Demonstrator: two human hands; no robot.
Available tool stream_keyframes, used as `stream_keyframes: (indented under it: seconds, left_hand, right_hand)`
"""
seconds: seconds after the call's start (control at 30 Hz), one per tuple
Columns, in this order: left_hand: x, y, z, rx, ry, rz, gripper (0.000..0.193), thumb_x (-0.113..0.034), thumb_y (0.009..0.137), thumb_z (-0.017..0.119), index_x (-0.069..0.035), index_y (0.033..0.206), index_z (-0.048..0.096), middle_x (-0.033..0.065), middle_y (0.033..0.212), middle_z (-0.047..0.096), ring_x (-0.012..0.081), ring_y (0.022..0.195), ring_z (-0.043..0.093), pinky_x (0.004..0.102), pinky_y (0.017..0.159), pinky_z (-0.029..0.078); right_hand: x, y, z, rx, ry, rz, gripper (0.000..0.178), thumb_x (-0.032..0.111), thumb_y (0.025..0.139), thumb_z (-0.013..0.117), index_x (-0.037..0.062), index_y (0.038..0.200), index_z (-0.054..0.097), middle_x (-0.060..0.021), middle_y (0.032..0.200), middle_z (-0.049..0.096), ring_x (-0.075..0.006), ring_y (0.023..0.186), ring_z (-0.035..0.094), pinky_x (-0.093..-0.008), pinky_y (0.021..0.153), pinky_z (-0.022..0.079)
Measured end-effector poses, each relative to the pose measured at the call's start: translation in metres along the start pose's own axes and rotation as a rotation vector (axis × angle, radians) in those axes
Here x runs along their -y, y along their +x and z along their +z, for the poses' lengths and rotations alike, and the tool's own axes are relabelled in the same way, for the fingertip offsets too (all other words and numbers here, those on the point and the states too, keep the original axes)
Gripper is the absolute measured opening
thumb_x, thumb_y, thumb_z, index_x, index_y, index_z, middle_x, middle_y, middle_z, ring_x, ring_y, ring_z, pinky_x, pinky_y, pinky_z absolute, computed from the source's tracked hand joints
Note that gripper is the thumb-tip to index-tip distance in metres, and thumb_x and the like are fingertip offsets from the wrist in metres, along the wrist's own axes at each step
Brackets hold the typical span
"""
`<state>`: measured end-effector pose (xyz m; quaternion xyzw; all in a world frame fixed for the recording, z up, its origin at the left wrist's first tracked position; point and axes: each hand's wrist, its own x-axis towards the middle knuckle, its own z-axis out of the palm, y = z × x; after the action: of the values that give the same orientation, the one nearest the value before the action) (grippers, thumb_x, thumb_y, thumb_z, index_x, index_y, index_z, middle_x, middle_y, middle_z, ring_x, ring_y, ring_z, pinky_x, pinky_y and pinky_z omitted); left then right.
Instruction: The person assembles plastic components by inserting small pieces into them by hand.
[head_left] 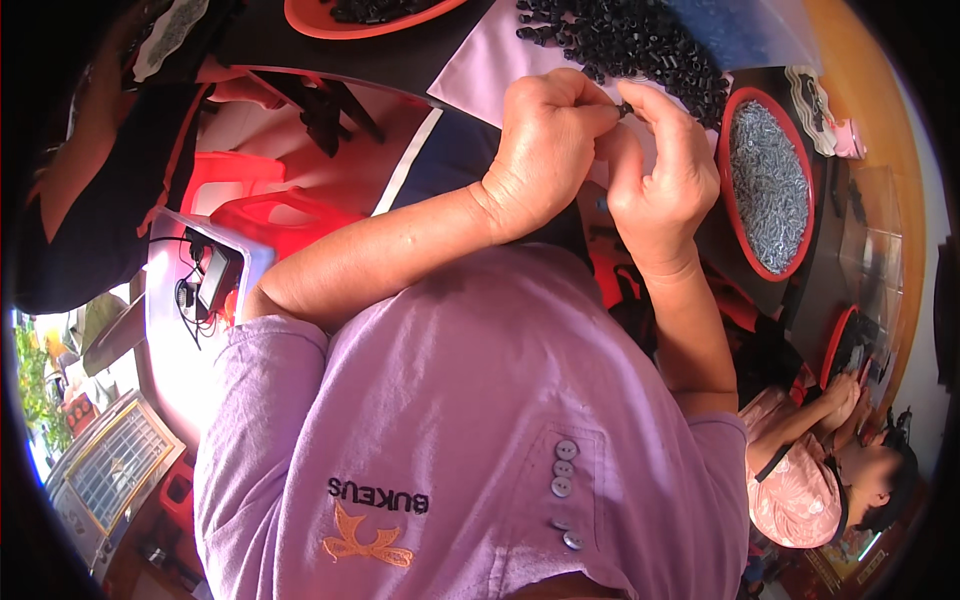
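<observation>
My left hand (548,150) and my right hand (664,178) meet at the far edge of my lap, both closed in a pinch. Between their fingertips is a small black part (626,108), mostly hidden by the fingers. Just beyond the hands lies a heap of small black plastic pieces (640,42) on a pale pink sheet (478,62). To the right of my right hand, a red oval basin (727,180) holds many silvery screws (768,190).
Another orange-red basin (375,30) with black pieces stands at the far left of the dark table (262,42). Red plastic stools (285,215) and a white bin (255,255) with a black device are at left. Co-workers sit at left and at lower right (795,500).
</observation>
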<state>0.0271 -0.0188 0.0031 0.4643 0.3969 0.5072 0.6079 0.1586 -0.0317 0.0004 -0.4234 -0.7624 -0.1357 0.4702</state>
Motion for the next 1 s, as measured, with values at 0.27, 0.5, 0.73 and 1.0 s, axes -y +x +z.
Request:
stream_keyframes:
  seconds: [0.27,0.5,0.73,1.0]
  left_hand:
    - [0.0,-0.001,0.0,-0.044,0.082,0.05,0.008,0.001,0.081,0.059,0.008,0.079,0.063,0.0102,0.067,0.062,0.0128,0.061,0.058,0.0291,0.054,0.048]
    - [0.005,-0.001,0.003,-0.078,0.072,0.072,0.006,0.003,0.079,0.057,0.007,0.076,0.062,0.0087,0.068,0.062,0.0111,0.065,0.055,0.0286,0.055,0.047]
    - [-0.005,-0.003,0.009,-0.082,0.032,-0.028,0.01,-0.001,0.083,0.06,0.006,0.083,0.067,0.0088,0.074,0.065,0.0134,0.067,0.06,0.0266,0.059,0.05]
    - [-0.02,-0.002,0.003,0.065,-0.041,-0.245,0.02,-0.01,0.092,0.061,0.006,0.102,0.066,0.0098,0.086,0.069,0.0162,0.074,0.067,0.0259,0.069,0.054]
  right_hand:
    - [0.006,-0.004,0.009,-0.058,-0.086,-0.099,0.041,0.001,0.065,0.067,0.006,0.105,0.064,-0.0062,0.086,0.066,-0.0259,0.079,0.064,-0.037,0.068,0.046]
    - [0.011,-0.009,0.016,-0.091,-0.148,-0.079,0.038,0.008,0.069,0.066,0.0042,0.107,0.063,-0.0107,0.088,0.061,-0.0289,0.079,0.06,-0.0388,0.065,0.043]
    - [0.013,-0.009,0.015,-0.155,-0.096,0.043,0.029,0.0,0.072,0.066,0.0041,0.101,0.065,-0.0107,0.09,0.066,-0.0292,0.081,0.065,-0.0386,0.07,0.049]
    - [-0.009,-0.006,0.007,-0.139,0.077,0.036,0.038,-0.007,0.068,0.063,0.0061,0.104,0.066,-0.0066,0.089,0.068,-0.0255,0.076,0.064,-0.0367,0.069,0.049]
